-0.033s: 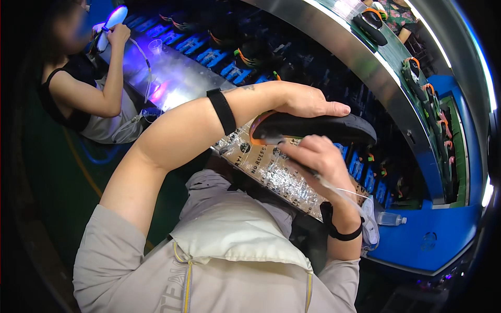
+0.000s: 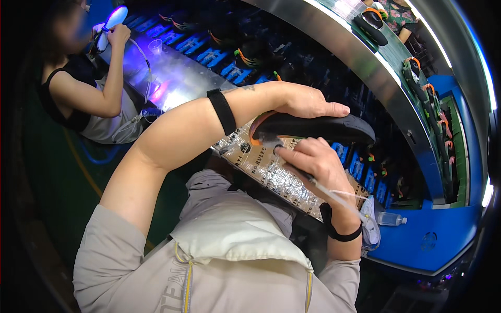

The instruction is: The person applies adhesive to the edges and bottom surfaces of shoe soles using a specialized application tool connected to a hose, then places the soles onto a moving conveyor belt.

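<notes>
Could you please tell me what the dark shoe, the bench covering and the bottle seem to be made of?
Dark shoe: perhaps rubber or synthetic, mostly matte, judging by its smooth, dull surface.
Bench covering: probably brown cardboard under glossy clear film, since it shows crinkled reflections.
Bottle: likely clear plastic, since it is see-through and shiny.

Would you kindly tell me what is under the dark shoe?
A brown, glossy-wrapped work surface shows below the dark shoe, partly hidden by the right hand and its brush-like tool. Whatever lies directly beneath the shoe is covered.
</notes>
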Action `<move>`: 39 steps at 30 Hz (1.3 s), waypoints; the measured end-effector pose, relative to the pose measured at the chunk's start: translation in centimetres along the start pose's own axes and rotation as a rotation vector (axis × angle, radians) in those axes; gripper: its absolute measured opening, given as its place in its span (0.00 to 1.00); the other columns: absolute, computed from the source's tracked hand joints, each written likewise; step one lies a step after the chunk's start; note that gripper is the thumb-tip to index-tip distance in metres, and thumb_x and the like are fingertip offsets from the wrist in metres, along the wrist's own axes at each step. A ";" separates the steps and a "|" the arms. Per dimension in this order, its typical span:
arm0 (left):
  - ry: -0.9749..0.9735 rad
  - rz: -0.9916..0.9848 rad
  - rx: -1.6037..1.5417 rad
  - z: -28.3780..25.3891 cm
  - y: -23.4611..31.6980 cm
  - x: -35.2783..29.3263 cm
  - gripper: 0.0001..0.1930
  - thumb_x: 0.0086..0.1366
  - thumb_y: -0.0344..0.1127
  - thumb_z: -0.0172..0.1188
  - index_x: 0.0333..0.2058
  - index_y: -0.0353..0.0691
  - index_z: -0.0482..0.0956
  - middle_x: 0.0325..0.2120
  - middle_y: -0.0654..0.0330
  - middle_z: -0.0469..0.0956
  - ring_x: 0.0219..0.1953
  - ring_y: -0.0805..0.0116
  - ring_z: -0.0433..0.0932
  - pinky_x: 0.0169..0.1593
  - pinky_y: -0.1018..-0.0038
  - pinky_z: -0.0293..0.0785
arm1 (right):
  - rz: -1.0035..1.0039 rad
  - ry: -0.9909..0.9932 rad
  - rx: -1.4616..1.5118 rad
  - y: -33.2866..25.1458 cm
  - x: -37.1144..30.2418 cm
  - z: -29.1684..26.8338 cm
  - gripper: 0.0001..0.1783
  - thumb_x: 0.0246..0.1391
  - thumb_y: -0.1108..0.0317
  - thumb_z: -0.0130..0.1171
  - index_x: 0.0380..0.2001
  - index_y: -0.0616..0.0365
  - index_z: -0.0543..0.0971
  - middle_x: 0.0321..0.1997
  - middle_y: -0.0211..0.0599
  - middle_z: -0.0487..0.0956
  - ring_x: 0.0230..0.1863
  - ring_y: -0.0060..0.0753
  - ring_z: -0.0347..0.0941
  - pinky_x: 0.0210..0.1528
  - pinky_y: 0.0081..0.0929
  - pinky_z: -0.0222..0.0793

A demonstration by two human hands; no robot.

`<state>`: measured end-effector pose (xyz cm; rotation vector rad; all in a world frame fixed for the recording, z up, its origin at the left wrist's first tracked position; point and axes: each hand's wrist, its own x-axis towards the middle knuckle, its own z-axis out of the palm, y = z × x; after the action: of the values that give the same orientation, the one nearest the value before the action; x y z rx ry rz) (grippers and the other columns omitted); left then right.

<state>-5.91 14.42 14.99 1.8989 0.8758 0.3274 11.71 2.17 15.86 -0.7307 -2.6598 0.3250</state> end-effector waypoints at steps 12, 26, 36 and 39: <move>0.217 0.381 -1.407 0.5 -16.2 -5.3 0.45 0.79 0.75 0.31 0.73 0.42 0.69 0.67 0.49 0.76 0.69 0.56 0.75 0.71 0.50 0.72 | 0.470 0.643 0.523 1.4 -4.7 3.4 0.14 0.53 0.78 0.71 0.44 0.65 0.89 0.37 0.37 0.89 0.31 0.21 0.77 0.36 0.20 0.72; 0.187 -0.187 -2.009 16.9 -22.1 -12.2 0.44 0.80 0.70 0.32 0.73 0.35 0.67 0.63 0.31 0.76 0.65 0.28 0.77 0.71 0.32 0.69 | 0.927 0.662 0.958 4.4 -5.0 13.0 0.11 0.62 0.72 0.69 0.47 0.62 0.88 0.42 0.27 0.86 0.41 0.17 0.76 0.46 0.20 0.72; 0.153 0.115 -1.788 17.6 -15.4 -9.3 0.38 0.77 0.62 0.42 0.71 0.37 0.69 0.63 0.41 0.79 0.65 0.37 0.79 0.70 0.44 0.75 | 0.754 0.871 0.637 4.1 1.6 12.2 0.12 0.59 0.68 0.70 0.44 0.62 0.88 0.34 0.40 0.89 0.35 0.32 0.85 0.41 0.31 0.79; 0.309 0.136 -1.677 17.8 -15.3 -9.2 0.36 0.79 0.61 0.37 0.71 0.39 0.70 0.64 0.47 0.79 0.66 0.50 0.80 0.71 0.51 0.75 | 0.552 0.852 0.425 3.4 1.6 12.7 0.12 0.57 0.70 0.70 0.43 0.62 0.88 0.39 0.50 0.88 0.39 0.49 0.87 0.44 0.39 0.80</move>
<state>-8.92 0.00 -5.48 0.3241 0.3309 1.0372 6.88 4.32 3.69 -1.1272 -1.5064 0.5452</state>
